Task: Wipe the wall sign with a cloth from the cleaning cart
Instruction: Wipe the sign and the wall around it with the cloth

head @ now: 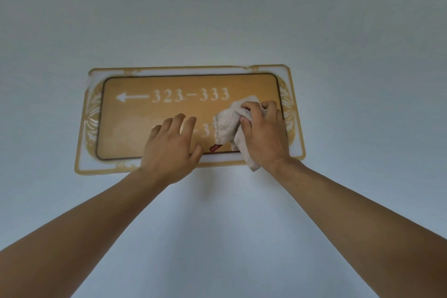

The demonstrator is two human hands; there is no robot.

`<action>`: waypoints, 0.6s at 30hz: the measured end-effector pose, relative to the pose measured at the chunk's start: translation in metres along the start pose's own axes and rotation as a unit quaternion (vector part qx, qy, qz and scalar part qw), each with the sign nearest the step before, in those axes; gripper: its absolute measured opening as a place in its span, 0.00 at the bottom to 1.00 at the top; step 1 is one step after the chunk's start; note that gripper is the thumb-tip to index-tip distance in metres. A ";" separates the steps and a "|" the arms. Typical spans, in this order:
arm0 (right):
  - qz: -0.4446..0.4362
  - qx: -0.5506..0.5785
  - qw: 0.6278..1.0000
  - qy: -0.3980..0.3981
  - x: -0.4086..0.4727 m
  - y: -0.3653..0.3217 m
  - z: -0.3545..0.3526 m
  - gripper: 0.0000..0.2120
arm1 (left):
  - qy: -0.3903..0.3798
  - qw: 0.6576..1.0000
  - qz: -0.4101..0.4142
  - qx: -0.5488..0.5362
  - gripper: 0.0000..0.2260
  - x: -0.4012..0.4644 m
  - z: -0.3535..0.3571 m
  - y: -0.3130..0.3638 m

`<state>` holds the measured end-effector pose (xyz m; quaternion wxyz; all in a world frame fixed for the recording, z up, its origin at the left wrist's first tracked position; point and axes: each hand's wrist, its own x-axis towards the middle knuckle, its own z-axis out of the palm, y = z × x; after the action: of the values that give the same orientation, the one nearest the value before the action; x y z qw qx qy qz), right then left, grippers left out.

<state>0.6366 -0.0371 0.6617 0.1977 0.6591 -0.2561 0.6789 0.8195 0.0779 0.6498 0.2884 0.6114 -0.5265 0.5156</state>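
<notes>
head | right hand fingers curled, gripping bunched white terry cloth (small red tag) against sign's right half | left hand fingers loosely spread, resting on sign | wall sign: glossy gold rectangle, rounded border, on pale wall

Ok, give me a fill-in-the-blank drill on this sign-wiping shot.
1. The white cloth is gripped by the ____ hand.
2. The left hand rests on the wall sign with fingers ____.
3. The arrow beside 323-333 points ____.
4. A small ____ tag hangs from the cloth.

Missing words: right; spread; left; red
</notes>
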 end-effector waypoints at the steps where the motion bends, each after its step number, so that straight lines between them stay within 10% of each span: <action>1: -0.001 -0.007 1.000 0.002 0.001 0.003 0.002 0.16 | 0.000 1.000 0.000 0.000 0.26 0.005 0.002 0.002; 18: -0.011 -0.120 0.989 0.080 0.079 0.099 0.002 0.19 | 0.054 0.996 0.067 -0.010 0.27 0.108 0.039 0.065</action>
<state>0.5738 -0.1220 0.7322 0.3026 0.5768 -0.3115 0.6918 0.7620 -0.0127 0.7270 0.2877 0.5431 -0.5549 0.5607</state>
